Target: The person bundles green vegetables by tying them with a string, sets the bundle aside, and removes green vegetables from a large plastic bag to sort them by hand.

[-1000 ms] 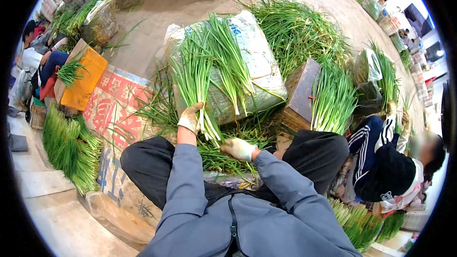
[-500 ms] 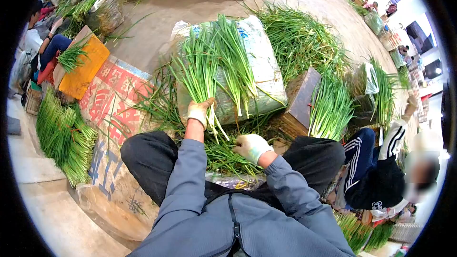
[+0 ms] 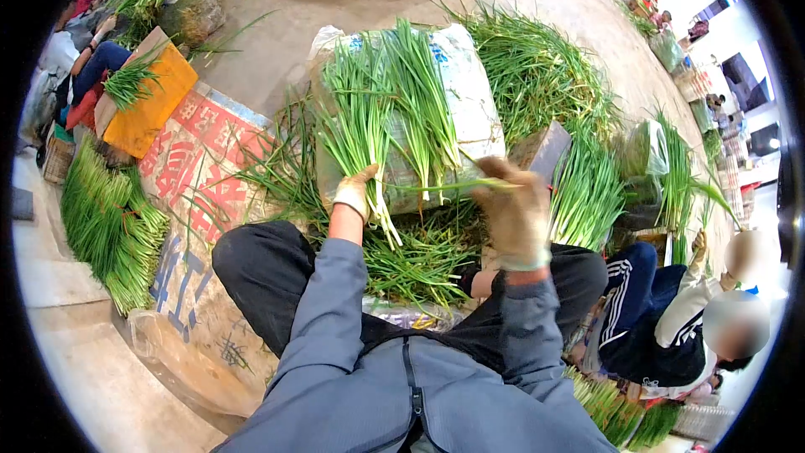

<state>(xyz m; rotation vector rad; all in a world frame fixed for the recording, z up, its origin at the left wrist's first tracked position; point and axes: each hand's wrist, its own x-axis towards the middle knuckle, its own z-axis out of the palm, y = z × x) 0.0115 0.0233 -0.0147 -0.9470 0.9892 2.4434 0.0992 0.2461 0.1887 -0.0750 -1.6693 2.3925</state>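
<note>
Over the near edge of a plastic-wrapped block (image 3: 485, 109), the gloved left hand (image 3: 355, 191) closes its fingers around the pale lower stems of a green bunch (image 3: 356, 113), whose leaves fan away over the block. A second bunch (image 3: 423, 105) lies just to its right. The gloved right hand (image 3: 511, 214) is at the block's near right corner, a single stalk (image 3: 453, 188) reaching its fingers; motion blur hides whether they pinch it, so that cannot be told. Loose greens (image 3: 411, 264) lie between the knees, nearer; a bigger heap (image 3: 537, 71) lies far right.
</note>
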